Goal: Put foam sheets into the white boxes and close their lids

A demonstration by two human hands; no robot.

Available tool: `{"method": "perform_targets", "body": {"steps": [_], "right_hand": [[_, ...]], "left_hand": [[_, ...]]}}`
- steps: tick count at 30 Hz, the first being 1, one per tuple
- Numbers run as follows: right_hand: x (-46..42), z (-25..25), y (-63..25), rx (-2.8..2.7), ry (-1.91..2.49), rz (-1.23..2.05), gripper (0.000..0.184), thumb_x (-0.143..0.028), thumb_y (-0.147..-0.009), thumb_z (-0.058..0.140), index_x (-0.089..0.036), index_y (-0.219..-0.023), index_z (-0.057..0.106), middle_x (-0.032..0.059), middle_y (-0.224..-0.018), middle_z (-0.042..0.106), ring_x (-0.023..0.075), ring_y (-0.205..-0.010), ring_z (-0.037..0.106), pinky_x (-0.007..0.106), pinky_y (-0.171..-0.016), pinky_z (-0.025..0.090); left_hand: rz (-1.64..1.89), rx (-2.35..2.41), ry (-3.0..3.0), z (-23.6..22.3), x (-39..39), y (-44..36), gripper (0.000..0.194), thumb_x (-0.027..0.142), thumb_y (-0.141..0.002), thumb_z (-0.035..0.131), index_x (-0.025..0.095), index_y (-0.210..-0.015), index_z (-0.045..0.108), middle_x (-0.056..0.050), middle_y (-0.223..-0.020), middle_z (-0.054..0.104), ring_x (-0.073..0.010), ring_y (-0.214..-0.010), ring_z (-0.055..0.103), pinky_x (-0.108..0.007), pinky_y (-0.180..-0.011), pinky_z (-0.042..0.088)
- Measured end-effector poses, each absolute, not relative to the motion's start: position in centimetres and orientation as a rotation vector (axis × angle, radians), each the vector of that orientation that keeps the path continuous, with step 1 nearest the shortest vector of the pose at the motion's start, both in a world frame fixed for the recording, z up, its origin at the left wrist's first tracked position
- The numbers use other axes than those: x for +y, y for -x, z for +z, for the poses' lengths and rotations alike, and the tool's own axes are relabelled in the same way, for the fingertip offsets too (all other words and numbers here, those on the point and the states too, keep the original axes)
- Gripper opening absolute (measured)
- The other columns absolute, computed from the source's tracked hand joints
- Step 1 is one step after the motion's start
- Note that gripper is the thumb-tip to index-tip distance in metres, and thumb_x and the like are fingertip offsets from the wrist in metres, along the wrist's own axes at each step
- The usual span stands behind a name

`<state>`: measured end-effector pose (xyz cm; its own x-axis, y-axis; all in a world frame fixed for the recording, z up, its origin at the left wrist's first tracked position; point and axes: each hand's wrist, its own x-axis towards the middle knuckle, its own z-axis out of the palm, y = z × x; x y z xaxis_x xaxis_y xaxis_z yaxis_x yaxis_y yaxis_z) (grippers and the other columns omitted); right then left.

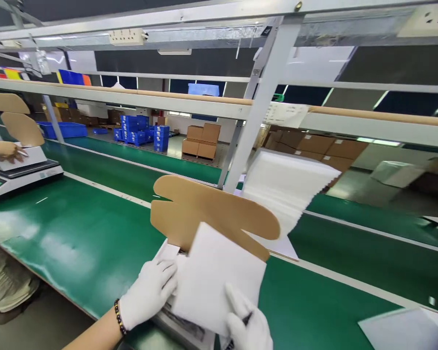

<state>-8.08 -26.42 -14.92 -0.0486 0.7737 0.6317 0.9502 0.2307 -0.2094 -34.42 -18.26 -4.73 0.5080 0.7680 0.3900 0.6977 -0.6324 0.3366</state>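
A white square sheet (213, 272) is tilted over an open cardboard box (204, 204) with a raised brown lid and flaps. My right hand (250, 323), in a white glove, grips the sheet's lower right part between thumb and fingers. On the box's left side, my gloved left hand (148, 294) has its fingers bent over the white side wall. The sheet hides most of the box's inside. Below the sheet a greyish printed surface shows, too blurred to name. Behind the box leans a thick stack of white sheets (286, 184).
A green work surface (87, 233) runs along a metal frame with an upright post (263, 102). At the far left, another person's hand (7, 150) is at a white box on a scale (25, 177). A pale flat piece (405, 328) lies at lower right.
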Motion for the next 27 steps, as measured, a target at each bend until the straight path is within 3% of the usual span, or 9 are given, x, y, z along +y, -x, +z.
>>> {"method": "perform_targets", "body": {"steps": [4,8,12,15,17,19,22,27], "right_hand": [[-25.5,-11.5,11.5,-2.071,1.656,-0.291,0.041,-0.007,-0.079,0.057,-0.021,-0.117,0.066,0.0152,-0.126,0.062,0.0345,-0.118,0.054,0.050,-0.101,0.046],[-24.4,-6.9,14.7,-2.338,1.854,0.118,0.056,-0.019,-0.073,0.067,-0.011,-0.128,0.061,0.0243,-0.125,0.059,0.0434,-0.115,0.053,0.061,-0.101,0.040],[-24.1,-3.1,13.9,-2.332,1.825,0.507,0.067,-0.034,-0.077,0.068,-0.008,-0.137,0.052,0.0237,-0.127,0.056,0.0390,-0.117,0.050,0.052,-0.101,0.043],[-23.7,-2.9,11.4,-2.196,1.865,0.417,0.063,-0.033,-0.071,0.072,-0.009,-0.128,0.058,0.0210,-0.128,0.053,0.0371,-0.122,0.043,0.049,-0.107,0.036],[-23.1,-3.5,10.1,-2.171,1.867,0.288,0.048,-0.033,-0.069,0.072,-0.010,-0.111,0.066,0.0206,-0.125,0.054,0.0382,-0.123,0.040,0.049,-0.108,0.034],[-22.1,-4.3,9.6,-2.179,1.838,0.213,0.040,-0.034,-0.069,0.071,-0.010,-0.101,0.067,0.0209,-0.118,0.057,0.0376,-0.118,0.043,0.046,-0.105,0.037],[-20.3,-4.8,9.9,-2.169,1.865,0.117,0.039,-0.037,-0.072,0.067,-0.008,-0.098,0.067,0.0225,-0.112,0.060,0.0375,-0.111,0.048,0.045,-0.100,0.041],[-18.9,-4.9,10.7,-2.120,1.937,0.037,0.038,-0.042,-0.076,0.064,-0.011,-0.098,0.066,0.0194,-0.104,0.064,0.0390,-0.111,0.051,0.049,-0.101,0.038]], "left_hand": [[0.977,1.436,-2.209,-5.4,-16.2,35.1,0.045,0.039,-0.098,0.035,0.021,-0.132,0.060,-0.008,-0.139,0.058,-0.0247,-0.129,0.053,-0.041,-0.111,0.042],[0.597,1.238,-2.062,-5.7,-14.8,35.3,0.061,0.053,-0.098,0.034,0.024,-0.151,0.035,-0.005,-0.160,0.026,-0.0243,-0.145,0.030,-0.041,-0.118,0.032],[0.471,1.315,-2.136,-7.4,-16.0,33.9,0.064,0.049,-0.098,0.037,0.020,-0.154,0.027,-0.009,-0.163,0.011,-0.0299,-0.148,0.020,-0.045,-0.118,0.029],[0.459,1.348,-2.392,-8.1,-17.4,32.1,0.054,0.037,-0.099,0.036,0.019,-0.150,0.037,-0.012,-0.161,0.023,-0.0354,-0.148,0.020,-0.057,-0.116,0.028],[0.402,1.255,-2.585,-7.6,-17.2,30.9,0.054,0.039,-0.095,0.046,0.020,-0.145,0.046,-0.013,-0.157,0.034,-0.0388,-0.146,0.023,-0.061,-0.114,0.028],[0.365,1.192,-2.676,-6.4,-15.9,29.7,0.058,0.045,-0.090,0.055,0.017,-0.141,0.050,-0.016,-0.149,0.045,-0.0391,-0.140,0.035,-0.060,-0.113,0.031],[0.398,1.118,-2.735,-4.6,-13.0,28.2,0.058,0.051,-0.090,0.053,0.014,-0.135,0.054,-0.018,-0.135,0.057,-0.0347,-0.127,0.049,-0.054,-0.112,0.034],[0.466,1.037,-2.800,-4.3,-10.7,27.3,0.049,0.049,-0.093,0.046,0.019,-0.131,0.057,-0.014,-0.128,0.061,-0.0316,-0.123,0.051,-0.050,-0.109,0.037]]}}
